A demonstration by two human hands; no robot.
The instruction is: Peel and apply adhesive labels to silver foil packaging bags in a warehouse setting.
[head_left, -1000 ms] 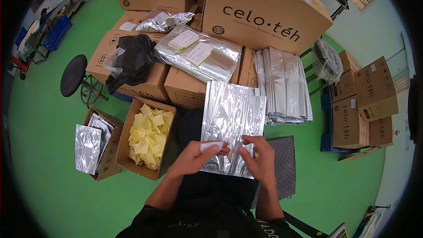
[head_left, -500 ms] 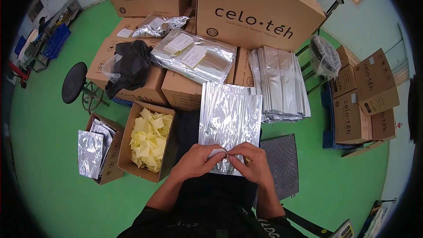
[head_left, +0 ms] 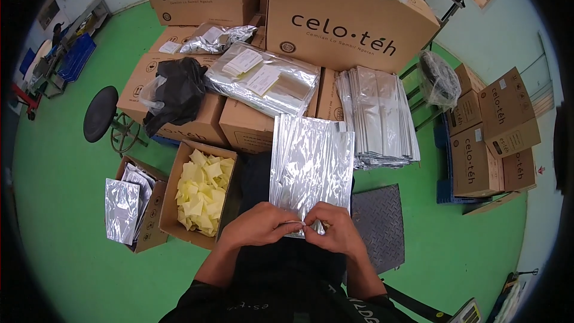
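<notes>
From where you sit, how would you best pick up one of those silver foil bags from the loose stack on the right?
Probably by the near short edge, coming from your side. The stack of foil bags lies flat on a carton, fanned slightly, so the lower ends stick out over the carton's edge. Pinching one thin end between fingers should lift a single bag; the flat faces offer little to grip.

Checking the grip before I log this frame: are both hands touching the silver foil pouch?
Touching. The head view shows the left hand and the right hand both pinching the near edge of the silver foil pouch.
</notes>
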